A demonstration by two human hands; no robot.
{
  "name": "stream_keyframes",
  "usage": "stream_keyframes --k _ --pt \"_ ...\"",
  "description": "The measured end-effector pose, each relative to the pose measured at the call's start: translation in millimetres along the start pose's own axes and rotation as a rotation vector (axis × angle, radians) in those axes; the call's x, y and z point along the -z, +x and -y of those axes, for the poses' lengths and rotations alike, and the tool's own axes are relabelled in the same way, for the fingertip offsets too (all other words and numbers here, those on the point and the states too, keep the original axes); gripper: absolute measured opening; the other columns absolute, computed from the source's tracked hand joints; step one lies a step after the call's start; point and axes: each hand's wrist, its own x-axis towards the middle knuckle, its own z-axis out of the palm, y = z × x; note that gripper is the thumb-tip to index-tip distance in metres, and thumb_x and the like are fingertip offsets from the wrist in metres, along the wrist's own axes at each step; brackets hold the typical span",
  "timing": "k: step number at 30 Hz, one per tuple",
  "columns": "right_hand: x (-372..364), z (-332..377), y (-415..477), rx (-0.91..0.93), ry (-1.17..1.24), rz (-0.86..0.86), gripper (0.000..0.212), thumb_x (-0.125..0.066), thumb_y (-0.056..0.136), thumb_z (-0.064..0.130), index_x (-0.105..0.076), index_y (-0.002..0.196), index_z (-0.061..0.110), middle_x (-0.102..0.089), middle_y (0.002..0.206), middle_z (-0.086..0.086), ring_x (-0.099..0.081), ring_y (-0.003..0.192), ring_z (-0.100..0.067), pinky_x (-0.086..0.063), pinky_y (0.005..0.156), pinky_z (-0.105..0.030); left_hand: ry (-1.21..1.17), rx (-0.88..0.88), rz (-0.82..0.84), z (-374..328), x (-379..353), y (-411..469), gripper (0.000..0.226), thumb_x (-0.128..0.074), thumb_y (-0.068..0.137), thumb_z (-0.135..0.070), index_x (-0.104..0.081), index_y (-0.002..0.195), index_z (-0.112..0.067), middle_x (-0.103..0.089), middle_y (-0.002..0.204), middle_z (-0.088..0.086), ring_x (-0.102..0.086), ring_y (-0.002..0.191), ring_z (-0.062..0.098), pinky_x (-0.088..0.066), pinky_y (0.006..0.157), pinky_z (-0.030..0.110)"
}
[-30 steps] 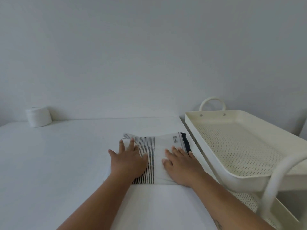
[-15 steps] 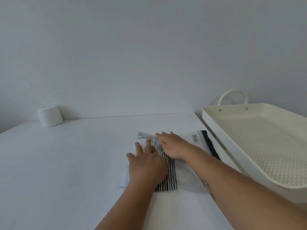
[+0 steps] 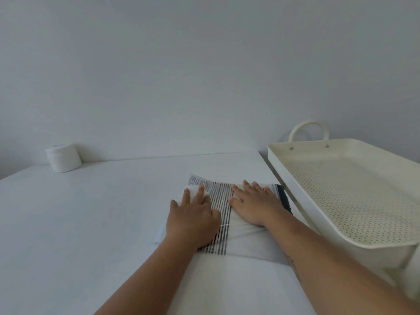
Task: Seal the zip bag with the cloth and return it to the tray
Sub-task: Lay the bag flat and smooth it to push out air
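A plain indoor room, bare like a home utility corner or a staged workspace; which one cannot be told. A white table (image 3: 79,223) stands against an unmarked grey-white wall (image 3: 181,64). A roll (image 3: 63,157) sits at the table's far left edge, against the wall. A cream perforated tray (image 3: 284,176) with a loop handle adjoins the table's right edge.
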Motion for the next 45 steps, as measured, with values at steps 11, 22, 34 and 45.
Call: stream_keyframes --k 11,22,34,45 --pt "5.1 16.1 -113.7 -0.114 -0.047 0.057 0.078 -0.015 0.087 0.074 -0.009 0.153 0.034 -0.008 0.164 -0.01 -0.012 0.148 -0.034 -0.02 0.114 -0.05 0.338 -0.244 -0.101 24.8 19.9 13.5 0.054 -0.017 0.098 -0.054 -0.001 0.149 -0.045 0.006 0.163 -0.005 -0.007 0.147 0.03 -0.006 0.114 0.053" --pt "26.0 29.8 -99.6 0.095 0.215 -0.293 0.04 -0.033 0.099 0.033 -0.049 0.135 0.027 -0.055 0.137 0.002 -0.05 0.126 -0.025 -0.046 0.094 -0.037 -0.295 0.166 0.027 -35.3 10.6 -40.6 0.06 -0.027 0.096 -0.034 -0.012 0.152 -0.016 -0.009 0.163 0.002 -0.011 0.147 0.026 -0.012 0.116 0.052" --pt "-14.1 18.1 -79.1 -0.019 0.016 -0.048 0.064 -0.012 0.092 0.062 -0.004 0.152 0.04 0.005 0.164 0.005 0.005 0.151 -0.02 0.006 0.119 -0.052 -0.198 0.011 0.104 -8.8 6.1 -27.2 0.064 -0.022 0.092 -0.057 -0.015 0.151 -0.035 -0.006 0.163 -0.008 -0.005 0.148 0.021 -0.003 0.117 0.051" --pt "42.2 33.0 -106.3 0.019 0.249 -0.053 0.057 -0.049 0.096 0.036 -0.031 0.149 0.028 -0.035 0.155 -0.009 -0.036 0.139 -0.029 -0.034 0.111 -0.039 -0.225 -0.044 -0.002 17.2 49.5 -67.7 0.057 -0.045 0.092 -0.055 -0.041 0.142 -0.029 -0.048 0.145 -0.005 -0.041 0.133 0.018 -0.037 0.106 0.041"
